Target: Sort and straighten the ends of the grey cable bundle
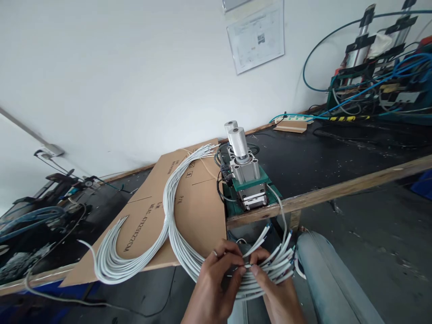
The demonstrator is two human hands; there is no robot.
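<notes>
both hands work at the near end of a bundle of grey cables [175, 225], just off the front edge of the bench [320, 193], above the person's lap. the left hand [216, 279] is curled, its thumb and forefinger pinched on one cable end; the rest of the fingers wrap loosely over the bundle, steadying it. the right hand [273, 288] is also closed to a pinch, fingertips meeting those of the left on the same short end, while its palm cradles the bunch of cable ends [276, 261] from below so they fan out and stay separate.

the bundle is bound at its middle and draped over a flattened cardboard sheet [199, 202] that covers the bench's front-left part, likely to keep the cables off the gritty black top. its far ends lie toward the back edge, another loop of ends hangs over the cardboard's near-left corner, and the near ends droop past the front edge into the hands, so the bench carries the weight.

a small pneumatic press [246, 180] with an upright silver cylinder stands at the front edge, right beside the cardboard and just above the hands, close enough to be reached without shifting. one loose cable [281, 207] curls down from its mouth. the person's leg in grey trousers [330, 279] lies to the right.
</notes>
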